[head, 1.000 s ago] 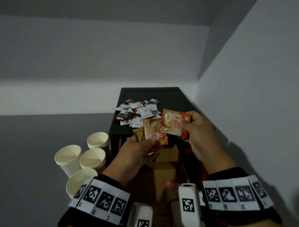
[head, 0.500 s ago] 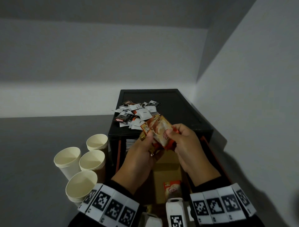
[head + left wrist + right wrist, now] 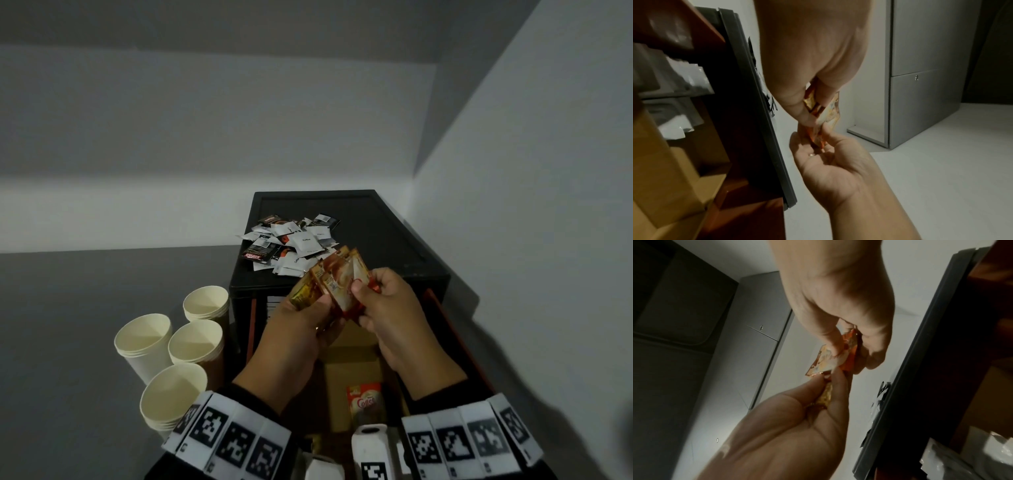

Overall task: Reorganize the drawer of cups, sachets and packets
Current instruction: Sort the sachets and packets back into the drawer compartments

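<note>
Both hands meet above the open drawer (image 3: pixel 455 329), just in front of the cabinet (image 3: pixel 394 233). Left hand (image 3: pixel 301 329) grips a fan of orange/gold sachets (image 3: pixel 337 284) w/ thumb on top; right hand (image 3: pixel 390 308) pinches the same bunch from the right side. One more orange sachet (image 3: pixel 365 404) lies in the drawer on a brown box (image 3: pixel 349 373). Pile of white and black packets (image 3: pixel 294 245) on cabinet top. Four cup stacks (image 3: pixel 171 346) on floor, left of cabinet.

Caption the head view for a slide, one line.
Both hands, left hand and right hand, hold orange sachets over the open drawer, paper cups standing alongside.
</note>
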A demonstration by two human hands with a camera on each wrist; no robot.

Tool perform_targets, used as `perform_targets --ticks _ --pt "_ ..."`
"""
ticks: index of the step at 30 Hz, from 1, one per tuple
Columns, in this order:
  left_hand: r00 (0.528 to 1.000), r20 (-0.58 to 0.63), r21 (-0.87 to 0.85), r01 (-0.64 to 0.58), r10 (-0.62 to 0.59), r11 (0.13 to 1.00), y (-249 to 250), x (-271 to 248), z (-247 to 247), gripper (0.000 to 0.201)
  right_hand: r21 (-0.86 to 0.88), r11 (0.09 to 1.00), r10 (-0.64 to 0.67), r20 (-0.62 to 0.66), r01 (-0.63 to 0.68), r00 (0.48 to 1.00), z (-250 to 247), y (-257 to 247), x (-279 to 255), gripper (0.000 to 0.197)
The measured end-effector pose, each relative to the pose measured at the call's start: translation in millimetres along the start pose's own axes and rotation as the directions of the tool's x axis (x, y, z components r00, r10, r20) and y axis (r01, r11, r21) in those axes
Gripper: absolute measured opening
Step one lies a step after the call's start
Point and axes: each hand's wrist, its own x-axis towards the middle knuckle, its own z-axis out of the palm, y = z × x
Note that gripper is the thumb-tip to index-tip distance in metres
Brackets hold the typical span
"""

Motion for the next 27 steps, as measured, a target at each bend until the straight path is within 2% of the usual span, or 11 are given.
perform_targets --ticks 2,5,8,11,15,16,22,25,27 --pt "0.999 -0.033 0.044 -0.014 0.015 0.999 0 0 -2 0.021 -0.018 0.999 -0.043 -0.053 0.042 0.998 -4 -2 2 0.01" --pt "0.99 -0.127 0.045 -0.059 0.065 0.997 6 2 -6 0.025 0.048 0.997 -0.061 -0.134 0.068 0.989 -16 -12 7 0.018" --pt "0.975 -0.135 0.179 -0.152 0.178 0.972 11 2 -11 0.035 0.077 0.994 -0.065 -0.174 0.079 0.983 -30 -19 10 0.027" --pt "0.955 -0.056 0.359 -0.253 0.292 0.898 8 1 -12 0.034 -0.029 0.997 -0.077 -0.111 0.074 0.991 -33 -17 8 0.042" --pt "0.916 0.009 0.458 -0.361 0.401 0.813 5 -1 -12 0.035 -0.233 0.966 -0.112 0.022 0.113 0.994 -23 -12 3 0.02" --pt "0.908 0.026 0.474 -0.379 0.418 0.795 4 -1 -12 0.035 -0.253 0.962 -0.092 0.051 0.102 0.994 -20 -12 1 0.022" --pt "0.877 0.08 0.529 -0.44 0.473 0.726 6 -5 -17 0.039 -0.149 0.986 0.094 0.161 -0.07 0.982 -15 -19 -5 0.03" --pt "0.846 0.101 0.558 -0.483 0.523 0.675 9 -7 -18 0.037 -0.148 0.988 0.076 0.138 -0.055 0.988 -16 -23 -5 0.038" --pt "0.824 0.091 0.584 -0.499 0.559 0.641 10 -7 -18 0.036 -0.188 0.982 0.017 0.089 0.0 0.996 -14 -26 -5 0.034"
